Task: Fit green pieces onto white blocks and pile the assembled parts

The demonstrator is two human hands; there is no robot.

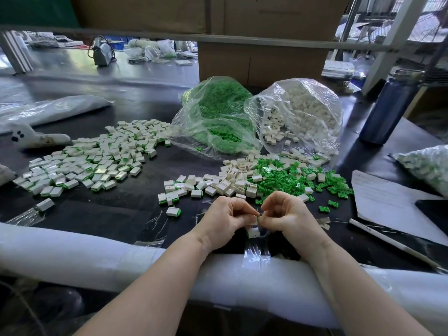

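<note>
I see both hands curled together near the table's front edge: my left hand holds a white block, my right hand pinches a green piece just above it. Loose blocks and green pieces lie just beyond; the assembled pile sits toward the left edge. Two bags stand farther back. A foam roll pads the front edge under my wrists.

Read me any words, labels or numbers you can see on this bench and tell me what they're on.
None can be read.
White paper sheet: faint lines of writing, too blurred to read.
Green pieces: raised moulded marks, too small to make out.
White pouch: a black paw print, no words.
</note>
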